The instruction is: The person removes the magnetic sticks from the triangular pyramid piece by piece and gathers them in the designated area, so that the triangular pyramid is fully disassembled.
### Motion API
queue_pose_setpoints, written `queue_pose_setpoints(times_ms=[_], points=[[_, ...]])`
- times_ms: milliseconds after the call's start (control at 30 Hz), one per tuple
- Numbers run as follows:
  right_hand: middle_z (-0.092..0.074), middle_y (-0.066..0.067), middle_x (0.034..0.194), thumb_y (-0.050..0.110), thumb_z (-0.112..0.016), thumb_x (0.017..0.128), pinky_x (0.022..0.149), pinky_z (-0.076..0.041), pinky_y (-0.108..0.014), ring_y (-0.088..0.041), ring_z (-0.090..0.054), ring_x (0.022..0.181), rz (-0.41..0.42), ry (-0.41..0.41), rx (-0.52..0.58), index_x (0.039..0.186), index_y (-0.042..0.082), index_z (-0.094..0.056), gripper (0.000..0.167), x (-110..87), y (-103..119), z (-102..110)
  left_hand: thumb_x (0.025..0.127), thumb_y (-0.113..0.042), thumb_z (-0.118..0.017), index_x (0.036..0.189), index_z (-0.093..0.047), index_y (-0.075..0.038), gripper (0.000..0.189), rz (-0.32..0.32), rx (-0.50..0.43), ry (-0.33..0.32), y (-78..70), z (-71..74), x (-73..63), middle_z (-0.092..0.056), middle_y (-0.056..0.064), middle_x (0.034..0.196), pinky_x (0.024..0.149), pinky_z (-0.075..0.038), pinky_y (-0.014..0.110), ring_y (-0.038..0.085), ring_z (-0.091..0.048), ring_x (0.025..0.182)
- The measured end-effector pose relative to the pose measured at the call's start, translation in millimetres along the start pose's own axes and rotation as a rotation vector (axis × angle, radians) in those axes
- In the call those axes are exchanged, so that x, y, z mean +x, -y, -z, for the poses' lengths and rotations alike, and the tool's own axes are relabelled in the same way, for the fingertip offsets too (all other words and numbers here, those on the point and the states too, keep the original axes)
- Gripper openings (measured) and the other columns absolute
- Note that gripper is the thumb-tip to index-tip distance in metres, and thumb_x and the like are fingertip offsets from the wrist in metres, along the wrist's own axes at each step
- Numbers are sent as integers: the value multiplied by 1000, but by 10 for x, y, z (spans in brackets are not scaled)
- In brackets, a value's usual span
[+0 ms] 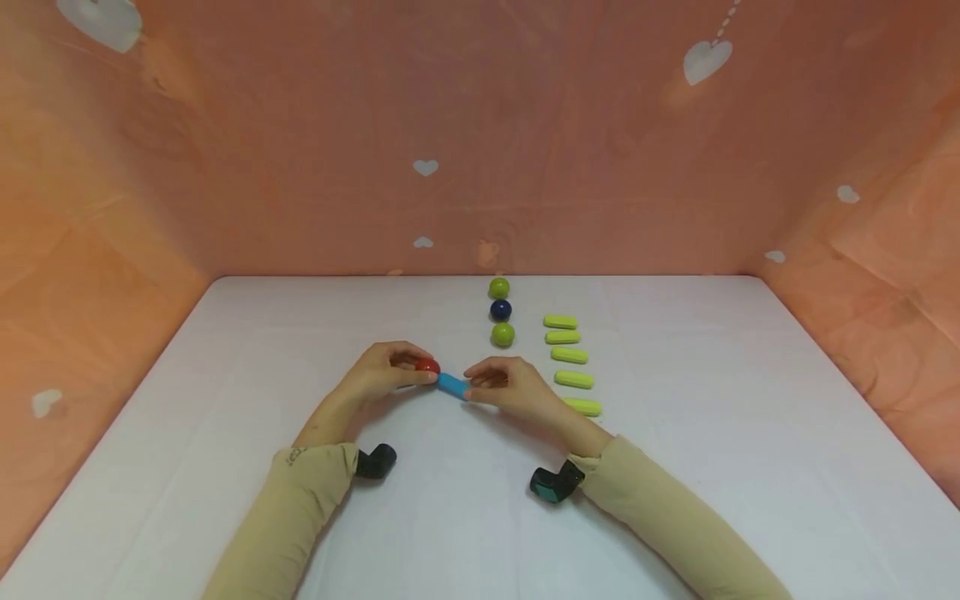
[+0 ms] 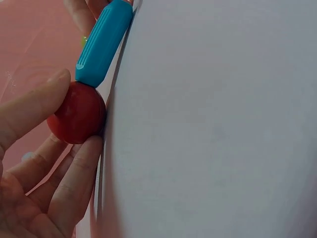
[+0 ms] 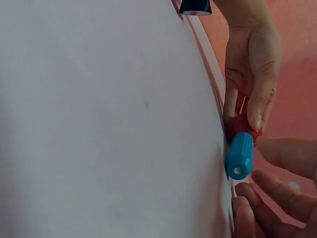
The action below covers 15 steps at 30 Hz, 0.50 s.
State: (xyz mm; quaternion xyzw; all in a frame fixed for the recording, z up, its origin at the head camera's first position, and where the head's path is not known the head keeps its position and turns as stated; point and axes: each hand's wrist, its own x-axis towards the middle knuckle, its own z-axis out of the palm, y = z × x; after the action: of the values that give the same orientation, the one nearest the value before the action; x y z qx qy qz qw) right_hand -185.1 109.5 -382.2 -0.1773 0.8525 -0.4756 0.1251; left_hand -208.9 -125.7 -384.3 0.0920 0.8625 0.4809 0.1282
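A glossy red ball (image 2: pixel 78 114) is pinched between the thumb and fingers of my left hand (image 1: pixel 387 367). One end of a short blue stick (image 1: pixel 453 385) meets the ball. The right wrist view shows a round pale spot on the blue stick's other end. My right hand (image 1: pixel 519 390) is beside that end, thumb and fingers spread and close to it. Whether a right fingertip touches the stick is hard to tell. In the left wrist view, the right fingers (image 2: pixel 81 15) appear partly behind the blue stick.
Two green balls (image 1: pixel 502 335) and a dark blue ball (image 1: pixel 501 311) line up beyond my hands. Several yellow-green sticks (image 1: pixel 569 355) form a column to the right, the nearest partly behind my right hand. A white table (image 1: pixel 750 433) meets an orange cloth backdrop (image 1: pixel 315 150).
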Motion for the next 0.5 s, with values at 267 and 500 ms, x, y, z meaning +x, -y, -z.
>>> queue_pose_setpoints(times_ms=[267,500], points=[[-70,-8,105,18,-71,86,73,-48,-19,-11,-60,86,-18,-5,-41,111,5,-69,28,56,26,-53,83,-20,-76,112,-67,-2,35,0,-24,2,-7,-4,-7,-70,11,107,90,-44,33,24,-60,103],[-68,-5,92,16,-72,85,69,-46,-19,-9,-57,80,-35,-7,-65,109,4,-70,27,96,51,-91,82,-21,-76,113,-67,-2,37,-1,-30,1,3,-11,-14,-69,12,108,90,-45,33,25,-60,104]])
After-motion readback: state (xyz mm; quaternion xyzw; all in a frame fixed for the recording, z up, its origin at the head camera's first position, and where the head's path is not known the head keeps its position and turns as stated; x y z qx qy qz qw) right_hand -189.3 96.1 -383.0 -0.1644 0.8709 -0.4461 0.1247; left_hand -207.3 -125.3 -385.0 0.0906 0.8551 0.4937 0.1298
